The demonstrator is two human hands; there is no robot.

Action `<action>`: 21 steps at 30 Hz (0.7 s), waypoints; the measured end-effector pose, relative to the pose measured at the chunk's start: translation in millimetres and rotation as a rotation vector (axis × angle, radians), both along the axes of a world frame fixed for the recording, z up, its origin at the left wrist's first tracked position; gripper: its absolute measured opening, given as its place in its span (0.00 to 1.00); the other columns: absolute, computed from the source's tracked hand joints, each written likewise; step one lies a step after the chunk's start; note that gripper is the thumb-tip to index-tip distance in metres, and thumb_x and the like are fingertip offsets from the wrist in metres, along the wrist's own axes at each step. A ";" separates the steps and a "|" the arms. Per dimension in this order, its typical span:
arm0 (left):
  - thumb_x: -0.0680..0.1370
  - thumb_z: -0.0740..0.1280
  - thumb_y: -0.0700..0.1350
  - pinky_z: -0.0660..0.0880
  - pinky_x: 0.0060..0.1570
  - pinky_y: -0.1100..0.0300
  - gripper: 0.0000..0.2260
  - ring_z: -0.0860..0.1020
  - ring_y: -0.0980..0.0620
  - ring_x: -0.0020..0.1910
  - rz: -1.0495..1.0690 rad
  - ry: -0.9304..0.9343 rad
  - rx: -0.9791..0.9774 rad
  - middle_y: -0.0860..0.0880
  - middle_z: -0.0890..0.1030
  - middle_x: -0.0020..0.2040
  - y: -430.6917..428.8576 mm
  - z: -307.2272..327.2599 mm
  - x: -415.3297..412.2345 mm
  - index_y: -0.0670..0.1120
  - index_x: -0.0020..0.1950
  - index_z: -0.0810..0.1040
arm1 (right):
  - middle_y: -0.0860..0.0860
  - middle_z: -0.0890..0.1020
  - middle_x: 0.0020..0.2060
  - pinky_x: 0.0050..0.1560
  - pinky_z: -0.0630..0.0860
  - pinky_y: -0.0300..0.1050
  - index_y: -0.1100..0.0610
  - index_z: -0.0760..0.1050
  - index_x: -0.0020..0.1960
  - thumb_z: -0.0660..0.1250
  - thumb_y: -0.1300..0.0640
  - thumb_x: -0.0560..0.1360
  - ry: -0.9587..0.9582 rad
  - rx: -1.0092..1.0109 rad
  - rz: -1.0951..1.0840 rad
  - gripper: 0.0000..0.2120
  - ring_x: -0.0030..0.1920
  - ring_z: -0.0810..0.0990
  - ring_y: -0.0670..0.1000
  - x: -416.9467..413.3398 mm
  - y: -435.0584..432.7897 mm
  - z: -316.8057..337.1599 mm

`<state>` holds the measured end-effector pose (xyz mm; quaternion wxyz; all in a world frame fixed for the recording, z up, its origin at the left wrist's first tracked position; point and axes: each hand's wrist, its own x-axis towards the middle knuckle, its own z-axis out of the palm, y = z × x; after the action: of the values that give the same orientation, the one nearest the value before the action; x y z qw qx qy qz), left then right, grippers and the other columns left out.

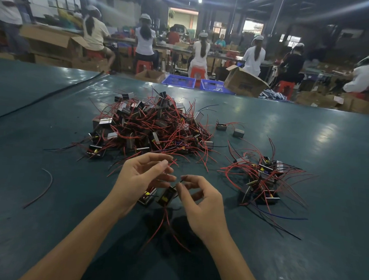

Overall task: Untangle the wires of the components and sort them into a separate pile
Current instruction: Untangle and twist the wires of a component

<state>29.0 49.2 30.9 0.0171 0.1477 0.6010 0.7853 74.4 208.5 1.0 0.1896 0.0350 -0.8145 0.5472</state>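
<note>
no readable text, cardboard box [246, 82] print blurred

- Two piles of wired components: large pile [150, 127], small pile [262, 178] (units inside too tangled to count).
- Two stray components [221, 126].
- Two components at the hands [168, 195].
- Two hands: left hand [139, 176], right hand [201, 202].
- One loose wire [45, 186].
- Two blue baskets [179, 80].

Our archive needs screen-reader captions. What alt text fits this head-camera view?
A person's left hand and right hand pinch the wires of a small component above a dark green table. A large tangled pile of red-wired components lies beyond, a smaller pile to the right.
</note>
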 end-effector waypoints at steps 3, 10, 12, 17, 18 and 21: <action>0.72 0.68 0.44 0.80 0.36 0.60 0.11 0.85 0.42 0.40 0.019 -0.015 0.026 0.43 0.84 0.40 1.0 1.2 0.3 0.38 0.50 0.80 | 0.44 0.81 0.44 0.41 0.74 0.31 0.48 0.79 0.48 0.70 0.54 0.76 0.001 -0.007 -0.014 0.02 0.41 0.79 0.42 -0.5 -1.2 0.2; 0.73 0.66 0.43 0.80 0.32 0.60 0.08 0.84 0.45 0.36 0.001 -0.111 0.206 0.44 0.82 0.37 -0.8 5.5 -2.3 0.40 0.49 0.76 | 0.47 0.81 0.52 0.42 0.82 0.48 0.48 0.76 0.55 0.66 0.57 0.79 -0.241 -0.386 -0.005 0.07 0.40 0.81 0.43 -5.9 -0.5 1.4; 0.74 0.65 0.42 0.81 0.32 0.60 0.07 0.84 0.46 0.35 0.008 -0.166 0.283 0.45 0.83 0.36 -2.3 6.6 -4.9 0.41 0.48 0.76 | 0.51 0.84 0.50 0.39 0.81 0.44 0.51 0.75 0.56 0.64 0.60 0.80 -0.291 -0.561 0.066 0.07 0.41 0.84 0.44 -7.2 -1.2 3.6; 0.74 0.66 0.43 0.81 0.32 0.62 0.05 0.85 0.48 0.38 -0.008 -0.274 0.383 0.46 0.83 0.37 -7.1 5.8 -8.5 0.44 0.48 0.76 | 0.50 0.87 0.42 0.33 0.78 0.39 0.53 0.78 0.54 0.66 0.62 0.79 -0.261 -0.599 0.174 0.07 0.42 0.86 0.49 -4.4 -2.4 5.0; 0.73 0.66 0.44 0.81 0.33 0.62 0.06 0.85 0.48 0.39 -0.010 -0.284 0.388 0.46 0.84 0.37 -7.3 5.4 -8.8 0.44 0.48 0.76 | 0.50 0.86 0.41 0.33 0.78 0.39 0.52 0.79 0.53 0.67 0.62 0.78 -0.238 -0.565 0.157 0.07 0.42 0.86 0.49 -4.5 -2.4 4.1; 0.72 0.67 0.44 0.81 0.33 0.62 0.07 0.85 0.47 0.40 -0.021 -0.290 0.393 0.46 0.84 0.38 -7.5 5.1 -9.0 0.44 0.48 0.76 | 0.48 0.86 0.39 0.35 0.79 0.41 0.51 0.82 0.48 0.69 0.60 0.77 -0.197 -0.463 0.125 0.05 0.40 0.84 0.46 -3.9 -0.9 3.6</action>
<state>20.0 41.7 36.0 0.0821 0.0401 0.4262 0.9000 70.5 207.6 4.7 0.0782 -0.0124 -0.6781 0.7307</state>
